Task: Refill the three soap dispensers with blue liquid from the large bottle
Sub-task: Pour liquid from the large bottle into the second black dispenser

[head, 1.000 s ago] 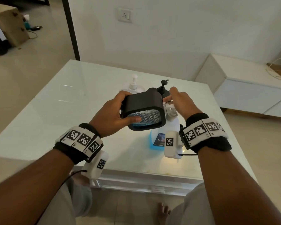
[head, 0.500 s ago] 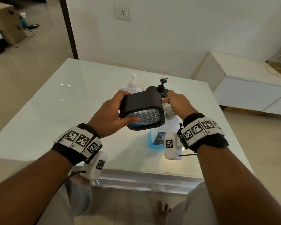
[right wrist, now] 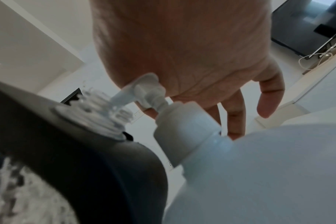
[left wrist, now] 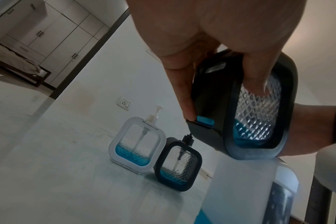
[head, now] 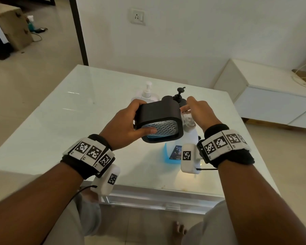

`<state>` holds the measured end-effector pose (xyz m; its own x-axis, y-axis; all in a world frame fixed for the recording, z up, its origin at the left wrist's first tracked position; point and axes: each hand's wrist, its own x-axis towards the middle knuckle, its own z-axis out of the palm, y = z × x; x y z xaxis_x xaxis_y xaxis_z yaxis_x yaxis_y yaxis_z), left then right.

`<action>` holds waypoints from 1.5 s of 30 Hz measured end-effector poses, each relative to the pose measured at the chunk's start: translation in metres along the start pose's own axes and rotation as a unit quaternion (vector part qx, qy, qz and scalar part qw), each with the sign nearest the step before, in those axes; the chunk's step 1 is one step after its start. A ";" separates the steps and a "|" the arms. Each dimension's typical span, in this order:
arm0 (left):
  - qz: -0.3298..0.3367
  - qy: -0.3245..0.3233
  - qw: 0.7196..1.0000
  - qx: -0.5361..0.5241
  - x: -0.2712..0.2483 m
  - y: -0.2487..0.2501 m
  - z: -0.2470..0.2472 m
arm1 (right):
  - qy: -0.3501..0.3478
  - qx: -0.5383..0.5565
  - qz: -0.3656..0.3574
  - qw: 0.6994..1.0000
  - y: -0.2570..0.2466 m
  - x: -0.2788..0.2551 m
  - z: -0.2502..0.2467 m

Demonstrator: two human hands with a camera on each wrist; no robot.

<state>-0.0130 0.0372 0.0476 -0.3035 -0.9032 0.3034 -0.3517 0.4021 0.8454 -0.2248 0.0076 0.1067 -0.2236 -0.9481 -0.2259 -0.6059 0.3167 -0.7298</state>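
- The left hand (head: 121, 127) grips a black dispenser (head: 160, 119) tilted in the air, its open neck at the pump nozzle (right wrist: 133, 91) of the large bottle (right wrist: 259, 174).
- The right hand (head: 199, 112) rests its palm on that pump, fingers loosely extended.
- Blue liquid sits low in the held dispenser.
- A white dispenser (left wrist: 137, 143) and a second black dispenser (left wrist: 177, 165) stand on the tabletop (head: 42, 124), both roughly a quarter full; most filling seems left.
- The tabletop is glossy white, by a wall with a socket (head: 137, 16).
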 end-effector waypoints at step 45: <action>0.000 0.003 1.000 -0.005 0.000 0.000 -0.004 | -0.015 0.006 -0.009 1.000 0.000 0.009 0.005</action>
<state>-0.0093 0.0367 0.0492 -0.2981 -0.9042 0.3058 -0.3422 0.4003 0.8501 -0.2232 -0.0015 0.1019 -0.1907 -0.9539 -0.2318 -0.6002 0.3001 -0.7414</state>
